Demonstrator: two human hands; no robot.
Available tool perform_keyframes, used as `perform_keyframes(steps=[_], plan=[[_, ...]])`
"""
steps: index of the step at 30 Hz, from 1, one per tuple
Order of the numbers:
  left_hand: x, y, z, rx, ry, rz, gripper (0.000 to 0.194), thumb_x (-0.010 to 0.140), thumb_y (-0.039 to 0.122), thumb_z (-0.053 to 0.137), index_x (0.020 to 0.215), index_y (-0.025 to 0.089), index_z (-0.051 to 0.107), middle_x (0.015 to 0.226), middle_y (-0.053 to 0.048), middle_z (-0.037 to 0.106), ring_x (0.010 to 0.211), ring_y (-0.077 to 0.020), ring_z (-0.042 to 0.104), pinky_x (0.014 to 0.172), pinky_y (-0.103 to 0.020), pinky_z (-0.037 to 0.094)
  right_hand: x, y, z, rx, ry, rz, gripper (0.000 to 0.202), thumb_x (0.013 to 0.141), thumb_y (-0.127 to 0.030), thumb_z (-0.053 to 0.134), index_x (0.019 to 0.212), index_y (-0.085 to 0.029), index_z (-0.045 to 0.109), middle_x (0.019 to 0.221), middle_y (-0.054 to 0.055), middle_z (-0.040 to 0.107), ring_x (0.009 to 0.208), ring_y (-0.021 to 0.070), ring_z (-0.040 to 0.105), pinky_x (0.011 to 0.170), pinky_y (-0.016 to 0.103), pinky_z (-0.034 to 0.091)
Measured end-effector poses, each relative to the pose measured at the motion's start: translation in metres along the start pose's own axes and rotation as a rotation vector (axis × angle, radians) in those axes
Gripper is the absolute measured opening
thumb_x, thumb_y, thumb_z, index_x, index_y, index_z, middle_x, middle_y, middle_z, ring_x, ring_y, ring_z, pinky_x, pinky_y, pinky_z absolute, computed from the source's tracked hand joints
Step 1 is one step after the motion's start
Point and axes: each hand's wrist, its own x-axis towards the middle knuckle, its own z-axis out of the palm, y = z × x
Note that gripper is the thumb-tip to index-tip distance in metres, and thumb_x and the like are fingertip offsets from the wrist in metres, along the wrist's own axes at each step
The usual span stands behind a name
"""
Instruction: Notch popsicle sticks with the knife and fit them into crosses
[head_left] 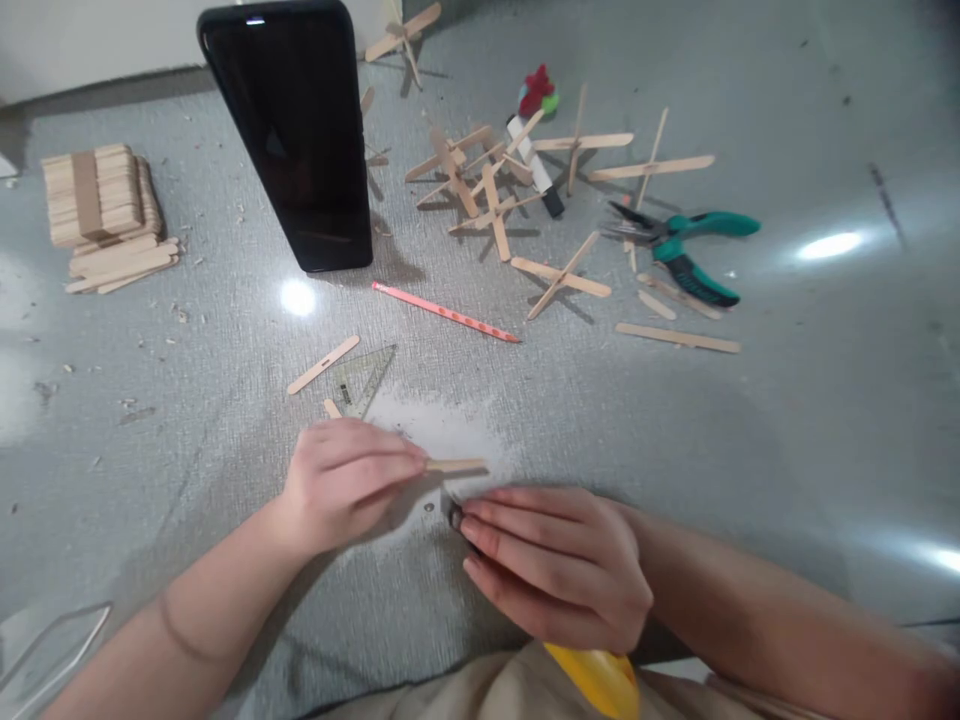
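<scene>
A grey, textured table [810, 430] spread beneath. The right hand [559, 565] was curled, the left hand [356, 480] pinching. A powdery-looking white patch [427, 415] lay below. The right gripped a yellow-handled tool [596, 680], probably scissors; the left, a flat wooden craft stick [459, 465] above the patch. Cutting or scraping seemed in hand; the next move called for steadiness.
</scene>
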Motion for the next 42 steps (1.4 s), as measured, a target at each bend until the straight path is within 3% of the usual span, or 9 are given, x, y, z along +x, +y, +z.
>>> perform_keyframes(steps=[4,7,9,16,31,42], plan=[[-0.003,-0.002,0.004,0.208,-0.096,-0.230,0.009,0.090,0.014,0.066,0.093,0.019,0.072,0.086,-0.001,0.077,0.077,-0.0147,0.068,0.071,-0.031,0.054,0.002,0.010,-0.006,0.173,-0.103,0.232,0.008,0.088,-0.009,0.063,0.093,-0.012,0.069,0.090,0.010,0.076,0.091,0.0200,0.076,0.081,0.034,0.067],[-0.003,-0.004,0.005,0.303,-0.124,-0.290,0.008,0.091,0.018,0.067,0.091,0.022,0.074,0.085,0.000,0.077,0.079,-0.0170,0.063,0.074,-0.035,0.048,0.002,0.017,-0.008,0.300,-0.102,0.466,0.018,0.095,-0.010,0.055,0.109,-0.013,0.064,0.091,0.007,0.074,0.078,0.0122,0.074,0.075,0.027,0.065],[-0.003,-0.005,0.006,0.347,-0.132,-0.312,0.010,0.091,0.018,0.067,0.088,0.023,0.075,0.086,0.000,0.075,0.080,-0.0181,0.061,0.074,-0.036,0.043,0.003,0.019,-0.008,0.305,-0.111,0.544,0.019,0.092,-0.010,0.059,0.110,-0.016,0.064,0.097,0.009,0.073,0.082,0.0127,0.073,0.073,0.026,0.063],[-0.006,-0.007,0.010,0.376,-0.118,-0.282,0.016,0.093,0.015,0.062,0.088,0.022,0.075,0.085,-0.001,0.072,0.078,-0.0162,0.057,0.071,-0.033,0.039,0.007,0.022,-0.004,0.335,-0.226,0.585,0.020,0.088,-0.009,0.065,0.107,-0.017,0.067,0.102,0.011,0.075,0.089,0.0153,0.074,0.077,0.025,0.063],[-0.008,-0.013,0.013,0.294,-0.098,-0.269,0.012,0.088,0.011,0.068,0.083,0.019,0.075,0.083,-0.002,0.070,0.076,-0.0164,0.059,0.072,-0.032,0.044,0.005,0.031,0.000,0.433,-0.270,0.703,0.020,0.091,-0.012,0.064,0.108,-0.022,0.069,0.104,0.006,0.076,0.093,0.0154,0.074,0.084,0.027,0.063],[-0.007,-0.015,0.011,0.294,-0.164,-0.278,0.017,0.091,0.010,0.063,0.084,0.020,0.075,0.085,-0.001,0.071,0.077,-0.0159,0.060,0.072,-0.032,0.045,0.006,0.029,-0.001,0.403,-0.292,0.676,0.020,0.091,-0.011,0.063,0.106,-0.022,0.070,0.105,0.007,0.076,0.091,0.0170,0.075,0.080,0.027,0.064]])
